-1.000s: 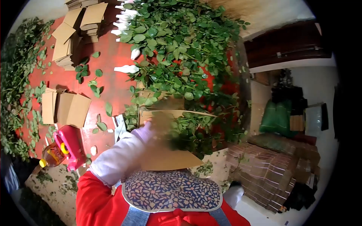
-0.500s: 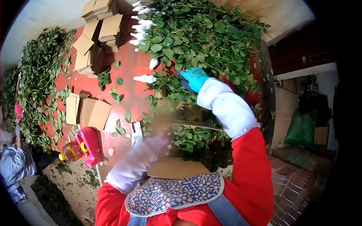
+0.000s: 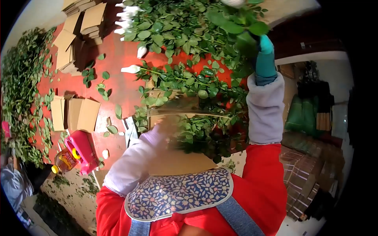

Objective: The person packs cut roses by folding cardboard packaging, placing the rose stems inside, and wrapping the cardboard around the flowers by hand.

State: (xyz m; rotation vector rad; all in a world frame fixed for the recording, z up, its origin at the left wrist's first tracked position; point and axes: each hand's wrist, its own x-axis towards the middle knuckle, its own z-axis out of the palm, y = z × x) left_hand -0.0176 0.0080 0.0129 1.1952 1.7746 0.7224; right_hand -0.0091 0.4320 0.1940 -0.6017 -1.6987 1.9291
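My right hand (image 3: pixel 266 59), in a teal glove, is raised at the upper right, closed around a leafy rose stem (image 3: pixel 241 29). A white-sleeved bud (image 3: pixel 233 2) at the top edge appears to belong to that stem. My left hand (image 3: pixel 167 128) is low in the middle, beside a cardboard-edged stand with leafy stems (image 3: pixel 197 129) lying in it; blur hides its fingers. One stem with a white-sleeved bud (image 3: pixel 130 69) lies on the red table (image 3: pixel 118 88) beyond the stand. Behind it is a large pile of leafy stems (image 3: pixel 177 29) with white-sleeved buds pointing left.
Cardboard stacks (image 3: pixel 65 49) and smaller cardboard pieces (image 3: pixel 76 113) lie left. Nearer are a pink container (image 3: pixel 82 151), a yellow-capped bottle (image 3: pixel 65 160) and a metal tool (image 3: pixel 130 130). Another person (image 3: pixel 15 183) stands at far left beside a leaf heap (image 3: pixel 25 94).
My right hand has lifted from the stems on the table, up and to the right, with a rose in it. My left hand stays near the stand. The view has shifted slightly.
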